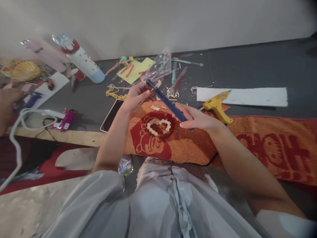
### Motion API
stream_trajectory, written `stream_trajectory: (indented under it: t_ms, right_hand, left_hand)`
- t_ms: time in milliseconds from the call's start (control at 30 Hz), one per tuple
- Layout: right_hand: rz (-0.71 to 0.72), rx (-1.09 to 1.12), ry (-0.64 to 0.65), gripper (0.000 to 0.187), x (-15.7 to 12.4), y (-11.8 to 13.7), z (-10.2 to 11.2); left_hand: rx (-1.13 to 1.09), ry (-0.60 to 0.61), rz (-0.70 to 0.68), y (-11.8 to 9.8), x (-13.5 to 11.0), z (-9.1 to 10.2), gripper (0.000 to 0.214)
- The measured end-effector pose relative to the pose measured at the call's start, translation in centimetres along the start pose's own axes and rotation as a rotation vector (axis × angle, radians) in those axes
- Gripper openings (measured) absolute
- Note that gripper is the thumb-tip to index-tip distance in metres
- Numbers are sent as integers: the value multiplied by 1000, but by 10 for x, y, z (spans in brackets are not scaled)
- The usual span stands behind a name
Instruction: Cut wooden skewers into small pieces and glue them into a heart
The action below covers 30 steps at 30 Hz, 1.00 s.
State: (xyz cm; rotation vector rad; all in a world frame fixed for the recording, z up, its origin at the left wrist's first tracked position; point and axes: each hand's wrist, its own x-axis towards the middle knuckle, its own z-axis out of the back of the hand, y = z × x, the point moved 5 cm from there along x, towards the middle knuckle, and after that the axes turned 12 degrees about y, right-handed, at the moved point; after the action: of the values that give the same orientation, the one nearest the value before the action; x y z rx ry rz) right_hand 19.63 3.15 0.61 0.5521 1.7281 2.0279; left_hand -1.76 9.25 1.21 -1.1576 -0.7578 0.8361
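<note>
My right hand [195, 117] is wrapped round the lower end of a long dark blue box cutter [166, 101], which slants up to the left. My left hand [140, 96] is closed near its upper end, pinching a thin light stick [154, 89]; the exact contact between stick and cutter is hard to make out. Below them a heart-shaped ring of short cream pieces [151, 130] lies on an orange and red towel [195, 145]. Several small cut pieces [155, 107] rest at the towel's upper edge.
A yellow glue gun [219, 105] lies at the right by a white strip [262, 96]. A phone [111, 117] is left of the towel. Yellow paper [133, 74], plastic wrap [162, 62] and a bottle [85, 62] stand behind. Another person's hand [11, 99] is at far left.
</note>
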Motion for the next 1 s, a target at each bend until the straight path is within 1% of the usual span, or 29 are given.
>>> stream_trajectory:
  t_ms: [133,300,500,600,733,800,867,933,1000]
  right_hand:
    - [23,80,72,77,2,0,-4]
    - [13,92,69,77,1,-1,-4]
    - [4,104,74,79,2,-1,-4]
    - [12,112,86,80,2,3,-5]
    - [9,109,82,77,1,3,-5]
    - [-10,86,53,76,1,-1,-4]
    - [-39,35,-17,76,2,-8,-1]
    - [-71,-25,-95,75,2,-14,2]
    - [-106,-65,-137,72,2,-18,4]
  left_hand:
    - [6,-18,-4,1,0,1,57]
    - [10,-18,-12,1,1,1,59]
    - [83,-73,-6,0,0,2,56]
    - [63,-86,4,0,0,1,56]
    - [19,-75,-19,0,2,0,57]
    - [34,-69,-17,2,3,0,55]
    - [89,-100,-9,3,5,1,51]
    - [196,-180,-14,4,5,2,43]
    - [349,-269,-36,0,2,2,30]
